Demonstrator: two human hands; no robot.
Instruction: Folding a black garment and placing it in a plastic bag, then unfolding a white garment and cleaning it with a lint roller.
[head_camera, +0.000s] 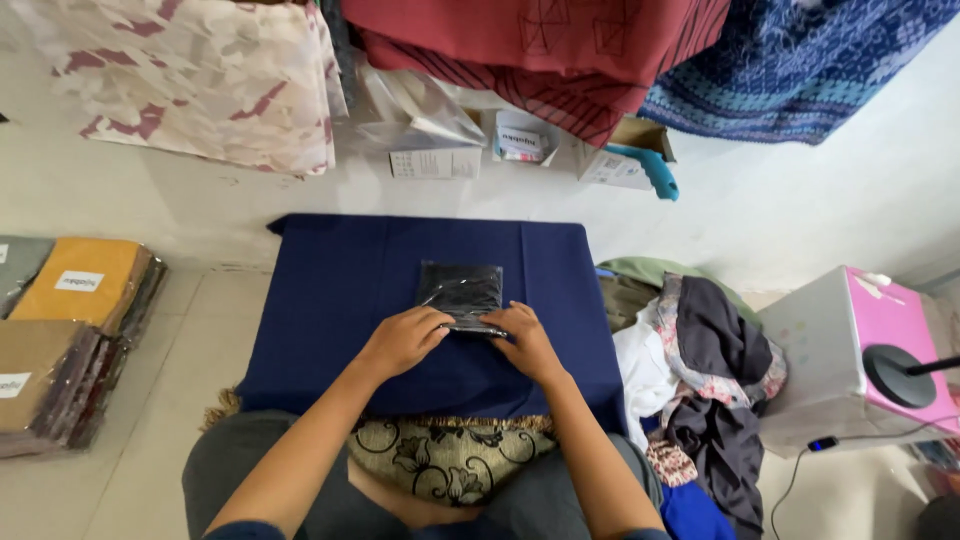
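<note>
I log 1 black packet (460, 293), dark fabric already inside clear bag, at centre of navy cloth (340, 300). Left hand (405, 338) and right hand (527, 340) pinch its near edge; I judge edge not yet finished. Clothes heap (700, 350) right of cloth.

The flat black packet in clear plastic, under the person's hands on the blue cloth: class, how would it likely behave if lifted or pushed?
The black packet lies thin and flat, so it is probably light and would sag if lifted by one edge. Its glossy wrap suggests it may slip in the left hand or right hand. On the blue cloth it would likely slide, not roll.
</note>
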